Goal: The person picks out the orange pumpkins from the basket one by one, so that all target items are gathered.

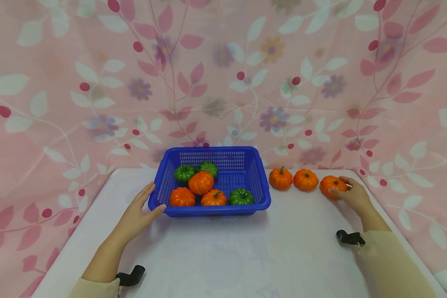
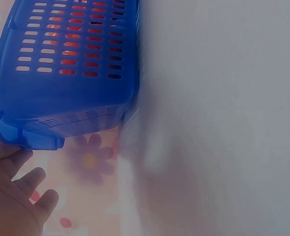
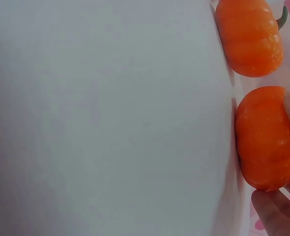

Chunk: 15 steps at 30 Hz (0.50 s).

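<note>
Nearest my cameras, two beige cloth sleeves [image 1: 392,260] [image 1: 93,288] are lying over a white-covered table [image 1: 223,256]. At the left, the left hand [image 1: 135,217] is holding its fingers spread, thumb apart, against the left rim of a rectangular blue plastic basket with slotted walls [image 1: 212,210]; I am judging this as steadying rather than gripping. At the right, the right hand [image 1: 356,199] is pinching a round, ribbed, glossy orange pumpkin [image 1: 329,185] between thumb and fingers, apparently because opposite sides are offering the surest hold. That pumpkin is resting on the table's far right, ending a row that is seemingly keeping the pieces within this hand's reach. Beyond, a pink floral cloth [image 1: 223,120] is hanging as backdrop.

I am counting one basket and nine pumpkins: three orange ones outside, right of the basket; inside, three orange and three ribbed green pumpkins [image 1: 241,197]. I cannot tell whether the middle orange one inside is leaning on its neighbours.
</note>
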{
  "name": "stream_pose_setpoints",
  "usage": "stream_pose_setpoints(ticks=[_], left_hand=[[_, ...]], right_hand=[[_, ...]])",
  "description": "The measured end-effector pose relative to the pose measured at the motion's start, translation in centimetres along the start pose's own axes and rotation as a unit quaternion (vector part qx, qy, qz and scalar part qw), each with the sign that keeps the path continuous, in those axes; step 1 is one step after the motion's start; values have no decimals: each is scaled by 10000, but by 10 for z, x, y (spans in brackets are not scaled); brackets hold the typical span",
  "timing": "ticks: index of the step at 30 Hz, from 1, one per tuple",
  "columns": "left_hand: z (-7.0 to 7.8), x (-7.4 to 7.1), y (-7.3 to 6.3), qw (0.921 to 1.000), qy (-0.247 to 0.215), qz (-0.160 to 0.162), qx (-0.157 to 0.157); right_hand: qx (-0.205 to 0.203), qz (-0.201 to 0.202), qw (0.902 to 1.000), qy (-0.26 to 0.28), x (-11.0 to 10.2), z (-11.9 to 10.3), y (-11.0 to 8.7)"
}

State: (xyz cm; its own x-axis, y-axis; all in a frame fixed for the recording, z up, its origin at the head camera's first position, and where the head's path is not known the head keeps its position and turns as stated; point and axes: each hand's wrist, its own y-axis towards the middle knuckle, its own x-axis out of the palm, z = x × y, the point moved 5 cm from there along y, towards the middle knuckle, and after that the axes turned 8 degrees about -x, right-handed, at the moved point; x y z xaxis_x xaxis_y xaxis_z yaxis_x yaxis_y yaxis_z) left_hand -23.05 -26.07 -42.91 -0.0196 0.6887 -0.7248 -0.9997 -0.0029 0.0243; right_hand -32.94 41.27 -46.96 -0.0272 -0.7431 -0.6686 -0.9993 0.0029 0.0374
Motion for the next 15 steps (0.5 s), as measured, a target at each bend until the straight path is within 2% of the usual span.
stream_pose_setpoints(ticks=[6, 15], left_hand=[[-2, 1, 1, 10000, 2, 14, 17], [-3, 1, 1, 10000, 20, 44, 42]], right_hand=[[278, 148, 9995, -13, 0, 4, 12], [442, 335, 9985, -28, 1, 7, 22]])
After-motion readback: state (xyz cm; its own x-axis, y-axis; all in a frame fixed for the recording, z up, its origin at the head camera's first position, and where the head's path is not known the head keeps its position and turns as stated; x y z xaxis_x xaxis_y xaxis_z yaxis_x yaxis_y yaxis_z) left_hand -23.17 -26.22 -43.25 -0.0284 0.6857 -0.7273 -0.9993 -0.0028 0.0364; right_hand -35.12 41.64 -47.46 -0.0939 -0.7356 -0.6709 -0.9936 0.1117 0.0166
